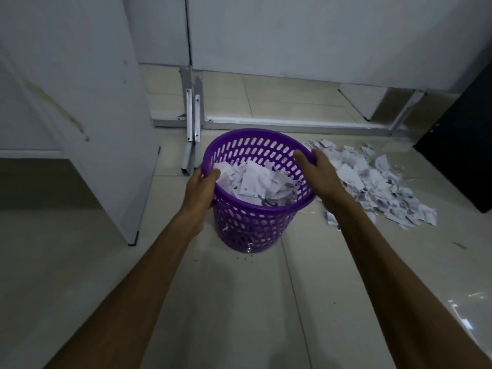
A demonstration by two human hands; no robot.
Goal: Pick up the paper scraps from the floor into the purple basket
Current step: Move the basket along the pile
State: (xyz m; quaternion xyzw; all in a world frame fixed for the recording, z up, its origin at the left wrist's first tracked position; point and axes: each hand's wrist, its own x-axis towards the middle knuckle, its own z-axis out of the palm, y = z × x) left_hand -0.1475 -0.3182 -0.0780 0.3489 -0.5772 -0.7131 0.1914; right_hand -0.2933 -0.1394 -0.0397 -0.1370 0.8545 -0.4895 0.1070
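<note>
Here purple basket [255,209] half-full, paper scraps [255,182] inside; both hands gripping rim.

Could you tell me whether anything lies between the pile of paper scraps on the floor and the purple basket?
Nothing visible does. The white torn paper scraps lie right of the purple perforated plastic basket, whose top is open. Left hand and right hand grip its rim.

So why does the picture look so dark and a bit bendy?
Head view: the room is dimly lit, so the floor and walls look grey; a window-like glare shines on the tiles at lower right; the wide lens bends the straight metal frame and stretches the arms; the purple basket and paper scraps look slightly soft.
</note>
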